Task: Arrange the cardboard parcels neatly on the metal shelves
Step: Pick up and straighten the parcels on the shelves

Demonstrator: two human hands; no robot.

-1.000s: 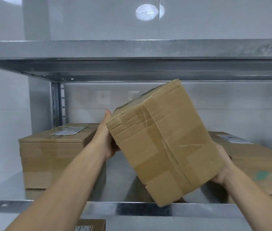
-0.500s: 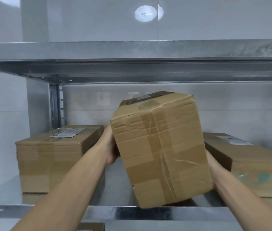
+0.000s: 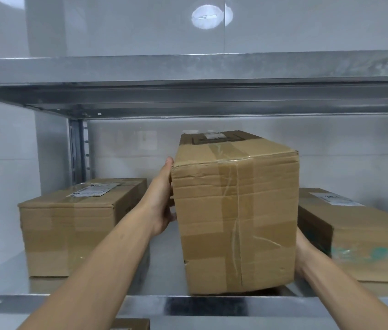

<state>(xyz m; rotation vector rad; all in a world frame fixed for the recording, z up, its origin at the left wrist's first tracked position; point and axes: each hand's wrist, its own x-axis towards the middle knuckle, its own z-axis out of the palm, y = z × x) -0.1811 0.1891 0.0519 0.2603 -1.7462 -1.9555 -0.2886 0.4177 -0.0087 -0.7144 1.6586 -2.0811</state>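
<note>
Held parcel [image 3: 235, 210] at shelf [image 3: 140, 303] front edge, between left parcel [image 3: 69, 229] and right parcel [image 3: 366, 234]
Long axis points away toward wall; left hand [image 3: 164, 198] pressed flat on its left face, thumb up; right hand [image 3: 303, 253] low on right face, fingers hidden, cannot tell

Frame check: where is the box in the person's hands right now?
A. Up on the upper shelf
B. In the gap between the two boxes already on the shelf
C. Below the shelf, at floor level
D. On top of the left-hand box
B: the held box is in the gap between the left box and the right box, under the upper shelf, with the left hand and right hand at its sides.
</note>
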